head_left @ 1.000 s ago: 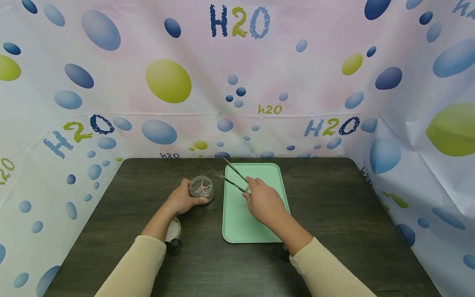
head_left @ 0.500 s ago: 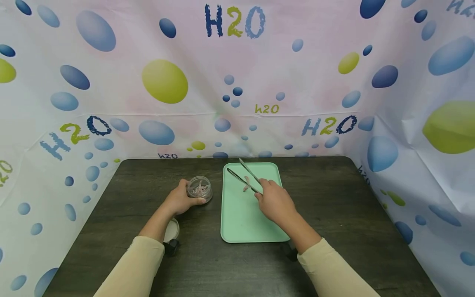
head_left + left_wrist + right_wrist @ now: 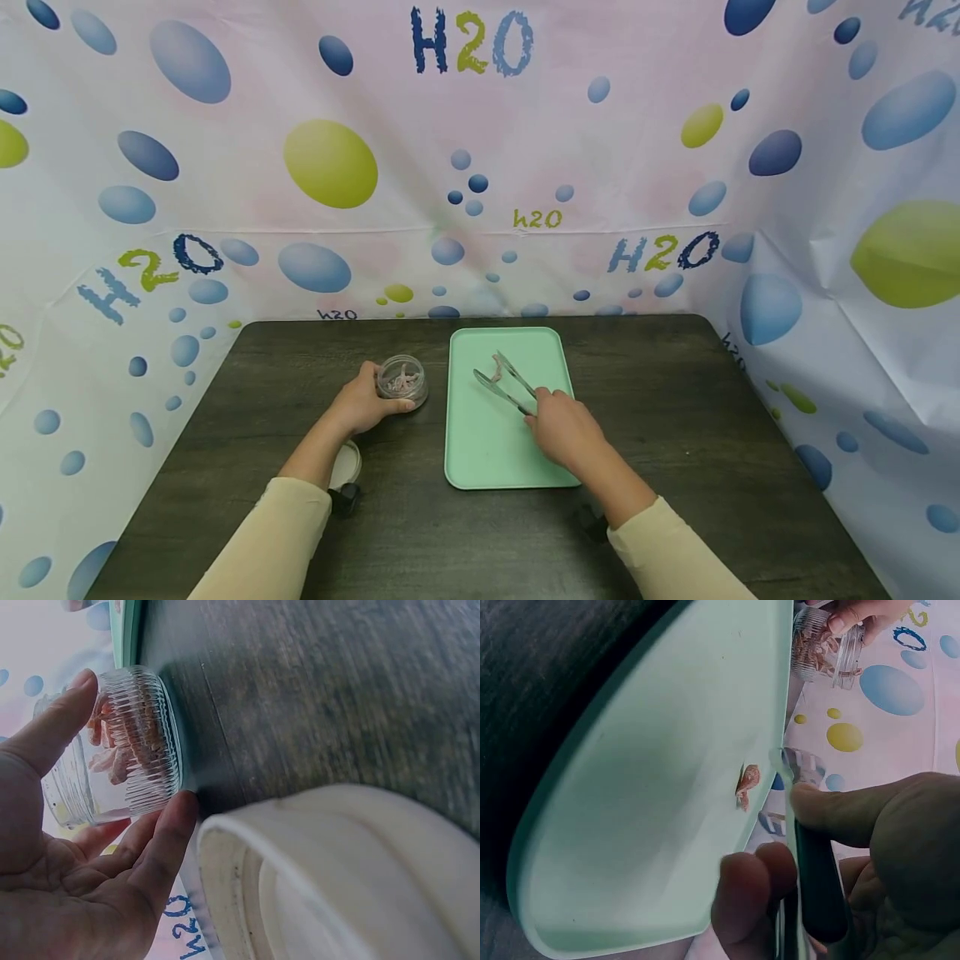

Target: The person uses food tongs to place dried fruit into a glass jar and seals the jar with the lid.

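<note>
My left hand (image 3: 365,402) holds an uncapped glass jar (image 3: 402,381) upright on the table, thumb and fingers around its sides. Several pinkish-brown curled pieces show through its ribbed wall in the left wrist view. In my right hand (image 3: 567,431) is a pair of metal tongs (image 3: 504,395), with dark grips seen in the right wrist view; their arms stand apart over the green tray (image 3: 502,462). One small pinkish-brown piece (image 3: 748,784) lies on the tray's far half, close to the tongs' tips in the head view.
A whitish round lid (image 3: 315,855) lies on the dark wooden table (image 3: 675,400), beside my left wrist. The tray sits to the right of the jar. Behind the table hangs a sheet printed with blue and green ovals (image 3: 330,163).
The tongs in my right hand have moved right and back toward me, from beyond the tray's left edge to over the tray. My left hand stays on the jar.
</note>
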`<action>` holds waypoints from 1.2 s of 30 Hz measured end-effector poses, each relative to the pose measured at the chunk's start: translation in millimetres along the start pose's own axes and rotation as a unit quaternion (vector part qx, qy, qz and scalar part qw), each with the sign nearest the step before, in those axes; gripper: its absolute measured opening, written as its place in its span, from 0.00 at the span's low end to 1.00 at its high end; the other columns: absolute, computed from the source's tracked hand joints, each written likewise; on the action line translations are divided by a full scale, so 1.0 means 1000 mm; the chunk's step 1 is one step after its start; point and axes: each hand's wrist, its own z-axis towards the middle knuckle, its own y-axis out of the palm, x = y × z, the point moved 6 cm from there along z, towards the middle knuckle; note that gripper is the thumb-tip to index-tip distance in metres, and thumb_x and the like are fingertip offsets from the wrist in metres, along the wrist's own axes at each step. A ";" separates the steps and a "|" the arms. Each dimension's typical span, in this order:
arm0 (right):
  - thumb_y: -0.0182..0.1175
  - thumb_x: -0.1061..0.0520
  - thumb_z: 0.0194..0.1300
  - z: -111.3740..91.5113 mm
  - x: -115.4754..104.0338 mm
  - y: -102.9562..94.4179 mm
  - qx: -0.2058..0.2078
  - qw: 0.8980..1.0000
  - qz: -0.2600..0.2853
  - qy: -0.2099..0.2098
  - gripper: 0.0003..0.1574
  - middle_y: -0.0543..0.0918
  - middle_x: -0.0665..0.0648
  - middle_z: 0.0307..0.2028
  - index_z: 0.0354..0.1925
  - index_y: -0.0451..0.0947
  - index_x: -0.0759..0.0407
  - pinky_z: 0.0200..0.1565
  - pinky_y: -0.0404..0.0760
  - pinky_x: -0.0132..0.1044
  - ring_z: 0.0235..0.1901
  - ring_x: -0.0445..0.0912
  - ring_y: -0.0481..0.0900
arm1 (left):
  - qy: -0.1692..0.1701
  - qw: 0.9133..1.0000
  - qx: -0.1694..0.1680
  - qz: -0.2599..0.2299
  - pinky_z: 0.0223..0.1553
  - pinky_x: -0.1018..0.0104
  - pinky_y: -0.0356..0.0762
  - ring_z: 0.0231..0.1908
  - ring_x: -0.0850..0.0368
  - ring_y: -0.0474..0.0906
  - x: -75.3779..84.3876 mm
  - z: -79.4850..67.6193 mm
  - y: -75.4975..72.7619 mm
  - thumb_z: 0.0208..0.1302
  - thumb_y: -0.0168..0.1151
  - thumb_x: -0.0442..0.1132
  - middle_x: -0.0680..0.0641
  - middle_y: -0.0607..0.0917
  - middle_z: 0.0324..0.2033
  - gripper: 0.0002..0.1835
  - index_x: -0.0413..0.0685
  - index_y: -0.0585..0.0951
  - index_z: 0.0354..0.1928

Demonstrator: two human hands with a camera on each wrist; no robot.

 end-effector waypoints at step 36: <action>0.64 0.56 0.79 0.001 0.020 0.001 0.015 0.999 -0.011 0.038 0.20 0.92 0.61 0.53 0.65 0.86 0.53 0.33 0.84 0.46 0.41 0.56 0.91 | -0.002 1.000 0.003 0.000 0.64 0.32 0.76 0.70 0.24 0.74 0.001 0.000 0.000 0.70 0.75 0.58 0.23 0.73 0.71 0.51 0.36 0.58 0.78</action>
